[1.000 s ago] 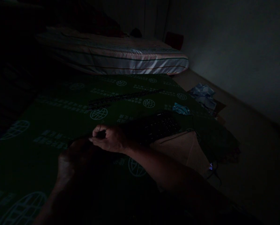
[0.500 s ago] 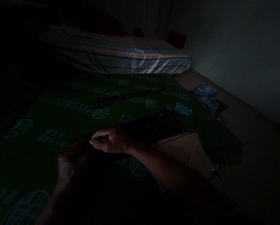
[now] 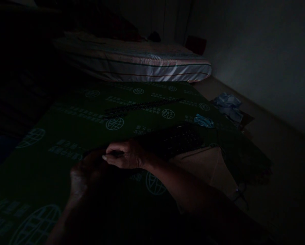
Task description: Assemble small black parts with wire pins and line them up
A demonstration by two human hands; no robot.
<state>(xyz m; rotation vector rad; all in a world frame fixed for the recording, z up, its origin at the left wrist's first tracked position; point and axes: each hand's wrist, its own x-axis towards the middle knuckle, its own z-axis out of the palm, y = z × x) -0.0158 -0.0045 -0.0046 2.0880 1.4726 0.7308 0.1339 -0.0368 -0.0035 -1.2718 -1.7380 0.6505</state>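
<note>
- One keyboard [image 3: 181,139] lies on the green counter [image 3: 91,131], its visible keys to the right of the right hand [image 3: 124,155], its left part lost in shadow behind that hand.
- Right hand: fingers curled, thumb near forefinger; too dark to tell what it grips.
- Left hand [image 3: 84,172]: just beside the right, shadowed; cannot tell how open or holding what.
- Tan cloth [image 3: 205,165]: against the keyboard's near edge.
- Dark strip [image 3: 142,105]: beyond the keyboard.
</note>
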